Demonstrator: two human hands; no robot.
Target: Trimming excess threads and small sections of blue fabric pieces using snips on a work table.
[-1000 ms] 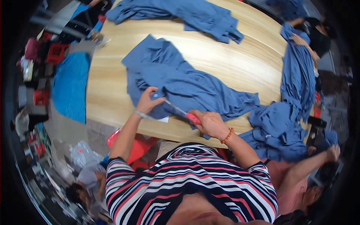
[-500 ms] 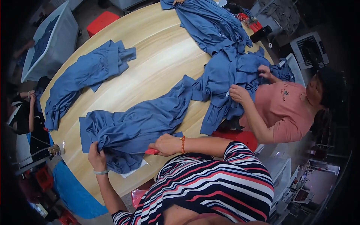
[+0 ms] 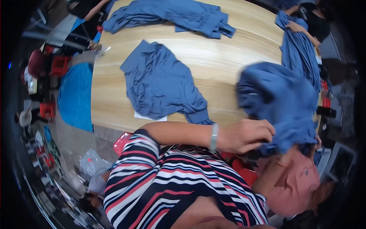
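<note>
A slate-blue garment is bunched up at the right of the table, its upper part blurred by motion. My left hand, with a pale band at the wrist, reaches across my body. Its fingers are curled closed at the near edge of that garment. My right hand, with an orange bead bracelet, sits beneath the garment's lower folds, which hide its fingers. Another blue garment lies spread before me on the wooden table, partly over a white sheet.
A co-worker in a pink shirt is close on my right. Another person's hand holds blue cloth at the far right. More blue garments lie along the far side. A blue sheet hangs beside the table's left end.
My view has turned right. My hands have left the garment in front of me and moved right to another one. The red-handled thing in my right hand no longer shows.
</note>
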